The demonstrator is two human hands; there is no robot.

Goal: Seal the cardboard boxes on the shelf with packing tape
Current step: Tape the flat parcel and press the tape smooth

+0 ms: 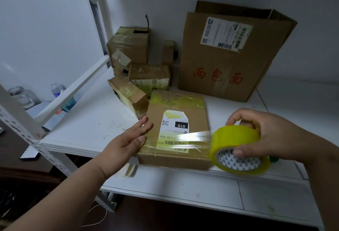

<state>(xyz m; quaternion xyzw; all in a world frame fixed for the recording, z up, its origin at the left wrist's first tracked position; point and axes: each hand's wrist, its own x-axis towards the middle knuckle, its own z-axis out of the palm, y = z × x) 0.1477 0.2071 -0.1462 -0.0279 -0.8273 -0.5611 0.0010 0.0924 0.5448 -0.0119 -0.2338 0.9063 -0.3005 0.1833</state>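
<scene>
The left hand point(128, 139) is flat, fingers straight, pressing the tape end onto the left edge of the small box point(176, 130) at the front of the shelf point(88, 124). The right hand point(266, 135) holds the yellow tape roll point(238, 150) just right of the box, fingers curled over it and thumb at its hole. A clear strip point(192, 139) stretches across the top. It could wrinkle or stick crooked if the roll tilts. If the flat hand lifts, the end might peel up.
</scene>
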